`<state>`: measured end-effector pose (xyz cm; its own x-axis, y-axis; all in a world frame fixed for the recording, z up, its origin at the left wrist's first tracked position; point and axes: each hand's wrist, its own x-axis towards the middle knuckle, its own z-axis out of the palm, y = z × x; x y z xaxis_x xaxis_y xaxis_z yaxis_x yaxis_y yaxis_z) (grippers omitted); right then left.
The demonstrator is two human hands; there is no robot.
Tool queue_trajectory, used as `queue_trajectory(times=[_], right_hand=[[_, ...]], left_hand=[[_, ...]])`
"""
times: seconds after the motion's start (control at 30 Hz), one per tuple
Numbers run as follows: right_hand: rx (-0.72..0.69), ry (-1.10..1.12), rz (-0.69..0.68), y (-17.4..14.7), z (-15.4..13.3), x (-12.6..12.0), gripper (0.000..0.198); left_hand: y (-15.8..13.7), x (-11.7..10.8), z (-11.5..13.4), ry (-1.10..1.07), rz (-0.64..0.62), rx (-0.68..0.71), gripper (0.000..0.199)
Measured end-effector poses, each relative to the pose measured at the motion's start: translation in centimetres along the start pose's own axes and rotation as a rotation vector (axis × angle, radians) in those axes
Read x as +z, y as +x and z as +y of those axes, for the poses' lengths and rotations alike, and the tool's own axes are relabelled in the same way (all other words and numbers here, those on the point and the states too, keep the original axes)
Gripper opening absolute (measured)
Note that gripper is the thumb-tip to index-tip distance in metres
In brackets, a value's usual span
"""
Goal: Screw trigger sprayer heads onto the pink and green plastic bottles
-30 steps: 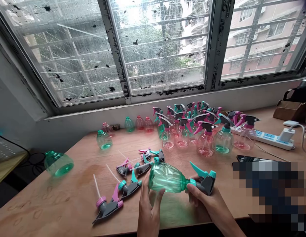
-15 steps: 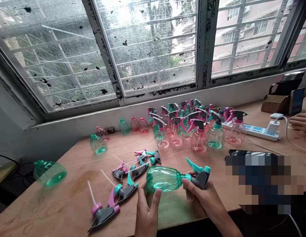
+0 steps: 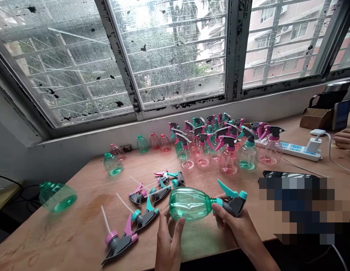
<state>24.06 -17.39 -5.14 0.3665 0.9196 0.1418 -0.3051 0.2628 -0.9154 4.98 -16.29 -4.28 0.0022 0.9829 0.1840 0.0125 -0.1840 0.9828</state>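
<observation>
A clear green spray bottle (image 3: pixel 189 205) lies sideways between my hands above the table's front edge, its base to the left. My left hand (image 3: pixel 169 235) cups the base end, thumb at the lower near side and some fingers hidden behind it. At the neck, my right hand (image 3: pixel 229 222) pinches the turquoise collar of the grey trigger sprayer (image 3: pixel 234 203), whose turquoise lever points up. Left of my hands lie loose trigger sprayers, among them one with a pink collar (image 3: pixel 118 242) and one with a turquoise collar (image 3: pixel 145 218), their straws sticking out.
Spray bottles with heads (image 3: pixel 228 160) crowd the back by the window. Headless bottles stand at the left, including a green one (image 3: pixel 58 197) near the edge. On the right are a power strip (image 3: pixel 300 150), a dark phone (image 3: pixel 287 174) and another person's hand (image 3: pixel 345 139).
The bottle and sprayer have shifted slightly right, and the sprayer is tilted a little more. My right hand has moved right with them; both hands keep their hold.
</observation>
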Motion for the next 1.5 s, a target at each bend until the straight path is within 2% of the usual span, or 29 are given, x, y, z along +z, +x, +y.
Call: queue_trajectory(times=[0.17, 0.4, 0.53, 0.7, 0.83, 0.93, 1.03, 1.13, 1.3, 1.5], right_hand=[[-0.001, 0.013, 0.077, 0.0, -0.3, 0.1, 0.038], [-0.003, -0.035, -0.003, -0.3, -0.4, 0.1, 0.037], [-0.015, -0.089, -0.049, -0.4, -0.2, 0.0, 0.034], [-0.046, -0.063, -0.001, -0.1, 0.1, -0.3, 0.03], [-0.052, -0.059, 0.008, -0.1, 0.1, -0.4, 0.029], [-0.033, -0.071, -0.041, -0.3, 0.1, -0.4, 0.029], [0.001, -0.107, -0.096, -0.5, 0.1, -0.4, 0.032], [0.004, -0.136, -0.086, -0.5, 0.0, -0.3, 0.034], [-0.018, -0.1, -0.063, -0.3, -0.1, -0.2, 0.036], [0.021, -0.088, -0.084, -0.4, 0.5, -0.3, 0.035]], left_hand=[[0.3, 0.0, -0.2, 0.004, -0.015, 0.029, 0.049], [0.1, 0.1, -0.7, 0.1, 0.048, 0.034, 0.065], [0.1, 0.0, -0.8, 0.055, 0.088, 0.003, 0.059], [0.4, 0.0, -1.2, 0.028, 0.073, 0.025, 0.055], [0.3, 0.0, -1.2, 0.051, 0.058, 0.04, 0.062], [0.0, -0.1, -0.8, 0.099, 0.079, 0.022, 0.069], [-0.1, -0.2, -0.4, 0.095, 0.092, -0.019, 0.068], [0.1, -0.1, -0.1, 0.058, 0.064, -0.048, 0.065], [0.2, 0.3, -0.1, 0.072, 0.08, 0.011, 0.068], [-0.2, 0.0, -0.5, 0.046, 0.075, 0.017, 0.082]])
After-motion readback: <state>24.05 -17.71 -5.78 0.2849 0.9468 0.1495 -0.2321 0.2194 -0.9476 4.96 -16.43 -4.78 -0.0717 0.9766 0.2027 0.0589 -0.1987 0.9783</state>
